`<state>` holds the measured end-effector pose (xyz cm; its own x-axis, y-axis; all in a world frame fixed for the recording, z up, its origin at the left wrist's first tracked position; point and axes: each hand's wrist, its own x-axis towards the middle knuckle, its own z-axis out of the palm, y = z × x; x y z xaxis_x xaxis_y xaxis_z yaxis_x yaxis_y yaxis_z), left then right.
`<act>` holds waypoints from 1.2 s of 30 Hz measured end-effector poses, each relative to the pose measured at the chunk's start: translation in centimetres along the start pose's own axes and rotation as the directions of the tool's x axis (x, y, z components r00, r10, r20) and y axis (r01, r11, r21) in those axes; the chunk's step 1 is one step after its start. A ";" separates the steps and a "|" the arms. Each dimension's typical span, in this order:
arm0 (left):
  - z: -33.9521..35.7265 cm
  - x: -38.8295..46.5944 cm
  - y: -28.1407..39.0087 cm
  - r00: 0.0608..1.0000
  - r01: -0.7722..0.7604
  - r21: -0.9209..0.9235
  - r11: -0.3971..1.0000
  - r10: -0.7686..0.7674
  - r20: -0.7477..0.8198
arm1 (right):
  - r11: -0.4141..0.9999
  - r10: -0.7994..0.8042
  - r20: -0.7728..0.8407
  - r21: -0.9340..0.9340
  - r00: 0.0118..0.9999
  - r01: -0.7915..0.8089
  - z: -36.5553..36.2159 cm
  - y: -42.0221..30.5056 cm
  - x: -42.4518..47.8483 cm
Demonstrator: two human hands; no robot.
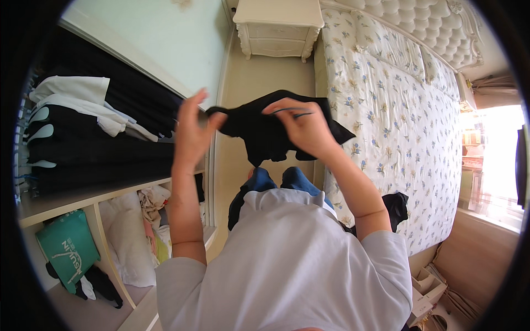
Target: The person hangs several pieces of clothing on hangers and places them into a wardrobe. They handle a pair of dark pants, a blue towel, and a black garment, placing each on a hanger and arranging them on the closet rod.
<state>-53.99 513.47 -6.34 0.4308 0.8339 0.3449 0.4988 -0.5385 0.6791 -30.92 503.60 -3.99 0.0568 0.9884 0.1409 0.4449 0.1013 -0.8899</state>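
A black garment (273,124) hangs spread out in front of my body, above the floor. My right hand (306,128) is closed at its upper middle, around a thin blue-grey piece that looks like part of a clothes hanger (295,110). My left hand (192,132), blurred, is raised by the garment's left end with thumb and fingers apart. Its thumb overlaps the black cloth, and whether it touches the cloth is unclear. The garment's lower edge falls unevenly above my knees in blue trousers (258,180).
On the left, an open wardrobe (66,213) holds white shirts (78,89) and dark clothes on hangers. Below are a green bag (70,246) and folded textiles (124,236). A floral-covered bed (393,136) stands right, with black cloth (396,209) on it. A cream nightstand (277,31) is ahead.
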 end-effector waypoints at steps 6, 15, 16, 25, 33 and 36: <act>5.6 -1.1 0.6 0.969 0.041 0.153 0.987 -0.076 0.236 | 0.960 -0.246 -0.038 -0.146 0.968 0.239 4.1 -0.2 0.1; 4.2 -0.6 -0.9 0.984 0.076 0.238 0.968 -0.034 -0.177 | 0.974 -0.108 -0.341 -0.223 0.934 0.031 0.3 4.4 -0.6; 4.3 -0.3 -0.9 0.980 0.072 0.281 0.957 -0.015 -0.199 | 0.965 -0.043 -0.370 -0.255 0.928 -0.057 0.1 5.3 -0.7; 3.9 1.5 -0.3 0.931 -0.096 0.461 0.882 0.243 -0.271 | 0.854 0.454 -0.181 -0.191 0.872 -0.484 -0.6 15.1 0.5; 4.1 0.7 -5.3 0.884 0.117 0.483 0.868 0.131 -0.449 | 0.568 0.238 0.158 0.778 0.958 -0.269 2.8 4.4 -1.0; 3.0 1.3 -5.4 0.819 0.144 0.327 0.934 0.073 -0.569 | 0.597 0.206 0.490 0.623 0.847 -0.505 6.7 4.8 -4.2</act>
<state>-53.91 517.12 -11.53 -0.0388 0.7124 0.7007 0.7743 -0.4218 0.4718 -35.02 500.69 -11.71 -0.2979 0.9136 -0.2768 -0.3193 -0.3686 -0.8730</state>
